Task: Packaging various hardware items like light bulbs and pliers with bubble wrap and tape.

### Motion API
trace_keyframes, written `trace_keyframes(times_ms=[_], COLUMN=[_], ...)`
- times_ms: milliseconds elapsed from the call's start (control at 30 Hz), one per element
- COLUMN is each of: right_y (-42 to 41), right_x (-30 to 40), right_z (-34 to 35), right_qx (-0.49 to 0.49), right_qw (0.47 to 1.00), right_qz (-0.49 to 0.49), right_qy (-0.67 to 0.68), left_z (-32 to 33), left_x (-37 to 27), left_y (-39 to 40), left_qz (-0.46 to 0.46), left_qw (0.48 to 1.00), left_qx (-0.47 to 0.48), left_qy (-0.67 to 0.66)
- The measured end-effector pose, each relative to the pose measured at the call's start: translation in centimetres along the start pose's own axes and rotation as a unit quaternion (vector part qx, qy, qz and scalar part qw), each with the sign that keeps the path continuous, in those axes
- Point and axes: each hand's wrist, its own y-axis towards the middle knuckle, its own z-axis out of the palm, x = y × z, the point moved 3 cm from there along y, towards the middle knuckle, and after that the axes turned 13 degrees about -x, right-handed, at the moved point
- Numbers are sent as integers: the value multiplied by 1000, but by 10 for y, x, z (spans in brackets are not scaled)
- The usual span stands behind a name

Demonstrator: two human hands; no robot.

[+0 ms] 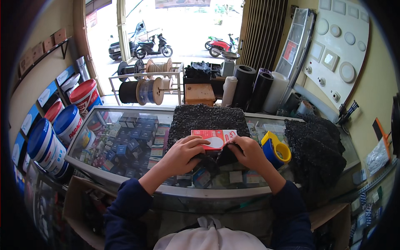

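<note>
On the glass counter lies a sheet of black, speckled, pliable material (207,118). A red and white light bulb box (215,139) rests on it. My left hand (187,153) lies over the box's left end, its fingers on the top face. With thumb and fingers my right hand (247,153) pinches the near edge of the sheet at the box's right front corner, where the material is lifted. Just right of that hand is a blue and yellow tape dispenser (275,150).
A crumpled heap of the same black material (315,150) covers the counter's right part. Small boxes (134,140) are inside the glass display counter (103,168). Paint buckets (47,147) stand at the left. Cable spools (150,90) and upright rolls (243,84) are beyond the counter.
</note>
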Motion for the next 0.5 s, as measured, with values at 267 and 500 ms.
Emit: trace_keyframes(times_ms=[267, 500], right_y=[8, 13], right_x=[-6, -11], right_z=[17, 22], right_qx=[-28, -76], right_qw=[996, 991], right_qz=[57, 82], right_qy=[-55, -75], left_z=[10, 19], left_x=[25, 32], left_y=[5, 12], left_qz=[-158, -169], left_qw=[987, 983], left_qx=[-25, -64], left_qy=[-11, 24])
